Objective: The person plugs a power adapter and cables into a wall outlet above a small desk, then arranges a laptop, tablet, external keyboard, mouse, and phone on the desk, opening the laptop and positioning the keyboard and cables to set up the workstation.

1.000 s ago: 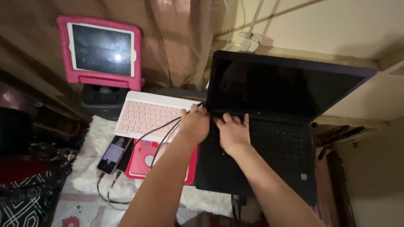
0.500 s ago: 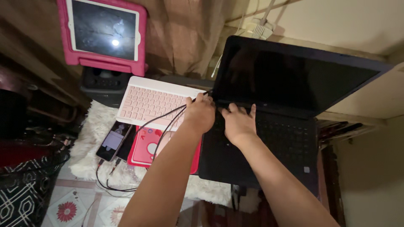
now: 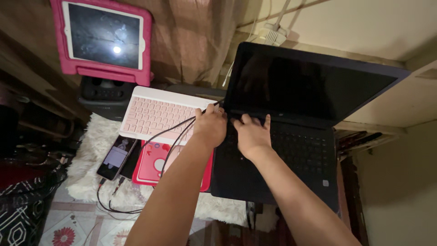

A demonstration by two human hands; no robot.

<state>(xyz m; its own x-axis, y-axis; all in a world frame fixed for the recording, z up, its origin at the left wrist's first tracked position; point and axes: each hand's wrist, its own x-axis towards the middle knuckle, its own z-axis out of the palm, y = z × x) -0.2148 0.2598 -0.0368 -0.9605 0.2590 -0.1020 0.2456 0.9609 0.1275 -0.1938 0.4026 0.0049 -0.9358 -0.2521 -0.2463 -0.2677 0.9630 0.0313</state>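
Note:
A black laptop stands open with a dark screen. My left hand is at the laptop's left edge near the hinge, its fingers closed around the end of a black cable. That cable runs back across a pink keyboard toward a phone. My right hand lies flat on the upper left of the laptop's keys with the fingers spread and nothing in it. Where the cable end meets the laptop is hidden by my left hand.
A tablet in a pink case leans at the back left above a black speaker. A red pad lies partly under my left forearm on a white fluffy rug. A power strip sits behind the laptop.
The view has shifted slightly, so the tablet sits higher in the frame. Both hands remain at the laptop's left edge, and my right hand's fingers now lie spread on the keys.

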